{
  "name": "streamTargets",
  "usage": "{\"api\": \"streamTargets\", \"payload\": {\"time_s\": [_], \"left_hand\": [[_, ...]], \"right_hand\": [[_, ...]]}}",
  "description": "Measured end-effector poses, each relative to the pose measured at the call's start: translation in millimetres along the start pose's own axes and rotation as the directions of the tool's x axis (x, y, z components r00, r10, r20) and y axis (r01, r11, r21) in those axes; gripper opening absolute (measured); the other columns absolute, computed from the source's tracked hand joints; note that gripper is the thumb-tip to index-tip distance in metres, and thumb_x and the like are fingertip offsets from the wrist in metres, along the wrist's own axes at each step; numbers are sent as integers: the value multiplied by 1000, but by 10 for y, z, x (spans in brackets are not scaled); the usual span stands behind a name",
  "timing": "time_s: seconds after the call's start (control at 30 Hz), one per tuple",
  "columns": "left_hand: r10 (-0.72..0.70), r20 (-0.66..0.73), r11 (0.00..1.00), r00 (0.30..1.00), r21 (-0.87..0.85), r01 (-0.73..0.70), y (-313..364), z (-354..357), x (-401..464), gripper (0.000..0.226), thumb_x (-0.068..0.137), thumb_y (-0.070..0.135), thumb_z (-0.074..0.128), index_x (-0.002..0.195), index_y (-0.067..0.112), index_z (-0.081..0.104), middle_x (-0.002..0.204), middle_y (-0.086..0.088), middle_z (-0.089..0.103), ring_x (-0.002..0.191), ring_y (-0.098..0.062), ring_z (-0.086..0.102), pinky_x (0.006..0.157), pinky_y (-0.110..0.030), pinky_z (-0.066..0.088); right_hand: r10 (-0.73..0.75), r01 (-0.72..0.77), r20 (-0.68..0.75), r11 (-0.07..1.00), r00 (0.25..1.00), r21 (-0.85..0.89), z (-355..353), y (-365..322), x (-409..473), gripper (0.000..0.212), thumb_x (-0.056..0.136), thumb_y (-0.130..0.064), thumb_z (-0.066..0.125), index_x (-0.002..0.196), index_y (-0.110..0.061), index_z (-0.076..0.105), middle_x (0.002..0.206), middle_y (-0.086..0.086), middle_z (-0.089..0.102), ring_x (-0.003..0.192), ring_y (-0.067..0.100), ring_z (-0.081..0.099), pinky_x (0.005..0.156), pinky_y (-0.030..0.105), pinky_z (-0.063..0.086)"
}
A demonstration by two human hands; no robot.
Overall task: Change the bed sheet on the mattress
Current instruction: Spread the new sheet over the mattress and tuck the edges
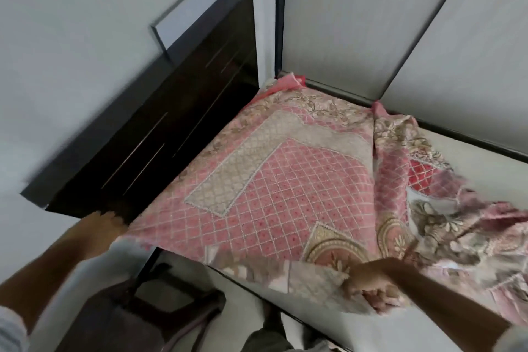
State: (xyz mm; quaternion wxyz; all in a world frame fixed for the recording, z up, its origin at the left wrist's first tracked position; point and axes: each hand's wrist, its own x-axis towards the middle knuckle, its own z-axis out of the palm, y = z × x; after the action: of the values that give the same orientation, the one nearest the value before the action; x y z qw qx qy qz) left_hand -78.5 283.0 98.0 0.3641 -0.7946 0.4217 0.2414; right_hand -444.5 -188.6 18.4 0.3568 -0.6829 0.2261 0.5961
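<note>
Your left hand (107, 227) and right hand (371, 284) grip the pink sheet (285, 180); its right side lies bunched, exposing the mattress (457, 145).

Bed hemmed in: dark headboard (171, 123) blocks the far-left side, wardrobe panels (400, 22) wall off the far edge. Bunched sheet (285, 180) heaped on right part of mattress (471, 157), bare mattress strip behind it open. Near side open for reach; dark chair (148, 308) stands on the floor just beside the bed's near-left corner
</note>
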Motion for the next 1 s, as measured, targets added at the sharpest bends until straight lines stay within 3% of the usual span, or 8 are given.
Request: {"api": "streamTargets", "payload": {"time_s": [0.1, 0.2, 0.3, 0.37, 0.47, 0.57, 0.8, 1.0], "left_hand": [[28, 167, 985, 986, 166, -56, 112, 331, 58, 46, 103, 22, 38, 148, 21, 43, 147, 0, 49, 137, -23, 44, 108, -34, 35], [91, 206, 966, 974, 221, -136, 468, 492, 249, 43, 106, 23, 39, 147, 17, 44, 148, -4, 49, 138, -26, 43, 113, -40, 28], [121, 234, 972, 965, 169, -163, 812, 499, 635, 39, 104, 22, 42, 142, 22, 52, 144, 0, 54, 135, -24, 48, 115, -41, 31], [163, 270, 973, 949, 116, -200, 1010, 377, 910, 41, 102, 15, 49, 140, 27, 54, 143, 1, 55, 135, -23, 50, 115, -46, 34], [313, -6, 949, 950, -35, -313, 1475, -46, 1351, 65, 88, 18, 66, 143, 43, 43, 131, 3, 62, 120, -17, 60, 101, -36, 48], [437, -59, 864, 898, -251, -437, 2200, -683, 1612, 36, 104, 23, 41, 137, 31, 53, 140, 2, 54, 124, -19, 55, 103, -31, 42], [628, -225, 604, 745, -463, -649, 4081, -1821, 1782, 28, 103, 17, 45, 123, 13, 63, 120, 1, 59, 115, -19, 59, 95, -32, 46], [707, -213, 524, 674, -483, -702, 5458, -2306, 1599, 25, 97, 8, 50, 119, 10, 62, 119, -6, 59, 101, -15, 55, 80, -23, 40]], "right_hand": [[-15, 12, -27, 995, 1000, -101, 190, -128, 211, 60, 95, -36, 51, 151, -39, 29, 90, 14, 74, 51, 14, 64, 57, 29, 56], [55, -46, 37, 976, 998, -215, 347, -251, 415, 49, 96, -26, 50, 136, 2, 51, 94, 22, 75, 46, 5, 61, 53, 22, 47], [31, -31, 0, 987, 1000, -157, 463, -290, 438, 61, 99, -22, 59, 151, -3, 33, 95, 16, 72, 50, -1, 58, 46, 14, 44], [-20, 6, -105, 991, 994, -136, 478, -215, 381, 70, 98, -20, 62, 156, -11, 24, 116, 14, 63, 82, 12, 65, 62, 12, 49], [-12, -11, -337, 998, 941, -68, 530, 127, 244, 65, 98, -27, 61, 154, -14, 30, 152, 12, 45, 134, 26, 47, 100, 27, 37], [45, -4, -470, 996, 882, 88, 613, 549, 81, 46, 100, -27, 56, 142, -13, 46, 141, 14, 55, 127, 28, 53, 93, 28, 41], [244, 51, -560, 887, 792, 459, 1083, 1716, -280, 21, 100, -23, 55, 119, -19, 61, 79, -13, 61, 83, 11, 60, 63, 17, 43], [323, 26, -539, 840, 778, 542, 1667, 2752, -354, 22, 97, -25, 56, 118, -23, 63, 110, 2, 69, 106, 21, 63, 90, 31, 49]]}}
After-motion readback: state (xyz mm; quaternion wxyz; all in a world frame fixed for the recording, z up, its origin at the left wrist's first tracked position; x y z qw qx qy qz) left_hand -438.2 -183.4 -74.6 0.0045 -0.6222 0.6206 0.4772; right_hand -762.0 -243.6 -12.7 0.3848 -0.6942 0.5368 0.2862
